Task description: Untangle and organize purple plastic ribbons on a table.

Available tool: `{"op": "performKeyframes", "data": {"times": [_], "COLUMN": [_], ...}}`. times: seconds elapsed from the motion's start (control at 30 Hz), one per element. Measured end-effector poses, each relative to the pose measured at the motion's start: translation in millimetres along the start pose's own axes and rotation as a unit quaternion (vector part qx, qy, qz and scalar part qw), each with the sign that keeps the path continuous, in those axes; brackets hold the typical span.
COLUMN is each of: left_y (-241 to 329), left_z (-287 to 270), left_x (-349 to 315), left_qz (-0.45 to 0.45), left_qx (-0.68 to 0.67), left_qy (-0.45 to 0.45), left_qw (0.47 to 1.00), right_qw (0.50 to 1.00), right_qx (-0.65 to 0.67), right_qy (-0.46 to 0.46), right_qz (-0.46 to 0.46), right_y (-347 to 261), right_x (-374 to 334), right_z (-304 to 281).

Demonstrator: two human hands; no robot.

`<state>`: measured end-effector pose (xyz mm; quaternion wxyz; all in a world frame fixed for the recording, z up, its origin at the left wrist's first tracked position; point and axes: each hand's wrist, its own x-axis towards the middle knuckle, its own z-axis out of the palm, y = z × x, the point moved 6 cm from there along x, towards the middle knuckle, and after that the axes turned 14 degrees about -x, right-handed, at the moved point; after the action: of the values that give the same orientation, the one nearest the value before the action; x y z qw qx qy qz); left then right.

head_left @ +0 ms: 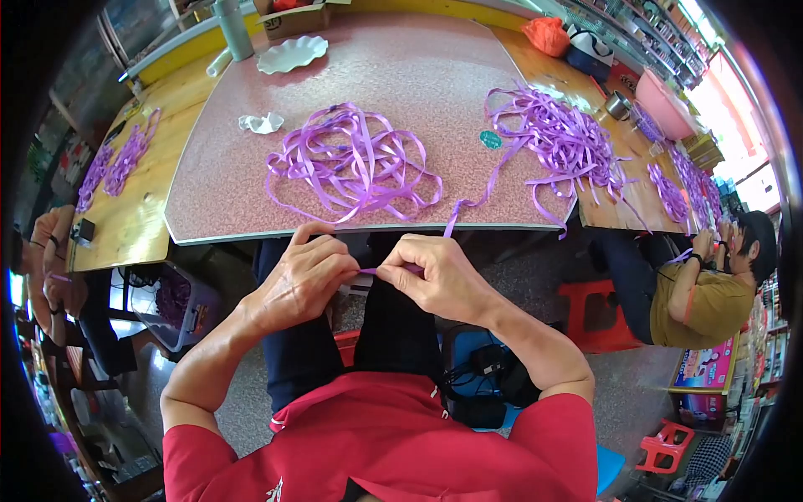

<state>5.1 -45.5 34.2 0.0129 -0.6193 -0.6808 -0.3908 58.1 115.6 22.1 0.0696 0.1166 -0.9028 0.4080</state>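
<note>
Pinching one ribbon [368, 270] with left hand [308, 274] and right hand [435, 273] alike, just outside the near edge of the table [222, 192]. Facing two ribbon piles [577, 142], with room between; also one plate [293, 54] near the far edge, one tissue [262, 124] near the left.

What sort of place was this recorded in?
Probably a small shop doubling as a workspace: packed shelves stand along the right, purple ribbon lies heaped on the pink table, and another person sits at the right.

red stools [577, 294] stand on grey floor [631, 381], bright daylight [738, 117] at right.
</note>
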Motion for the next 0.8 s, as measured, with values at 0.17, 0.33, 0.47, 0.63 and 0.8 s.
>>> {"op": "performKeyframes", "data": {"times": [0.17, 0.33, 0.47, 0.63, 0.8], "left_y": [-6, -26, -22, -6, -36], "left_z": [-3, 12, 40, 19, -2], "left_x": [-13, -12, 16, 52, 28], "left_qz": [-0.021, -0.137, -0.127, -0.04, -0.207], "left_qx": [-0.025, -0.313, -0.417, -0.323, -0.403], "left_qy": [-0.02, 0.008, -0.006, -0.04, 0.016], "left_qw": [0.999, 0.94, 0.9, 0.945, 0.892], "right_qw": [0.999, 0.987, 0.978, 0.946, 0.899], "right_qx": [0.029, 0.16, 0.179, 0.232, 0.36], "right_qy": [-0.012, 0.011, 0.059, 0.204, 0.249], "right_qz": [-0.024, -0.002, -0.095, -0.1, 0.006], "right_y": [-2, -21, -67, -39, 31], "right_x": [0, 11, 26, 30, 17], "right_z": [8, 8, -14, -119, -191]}}
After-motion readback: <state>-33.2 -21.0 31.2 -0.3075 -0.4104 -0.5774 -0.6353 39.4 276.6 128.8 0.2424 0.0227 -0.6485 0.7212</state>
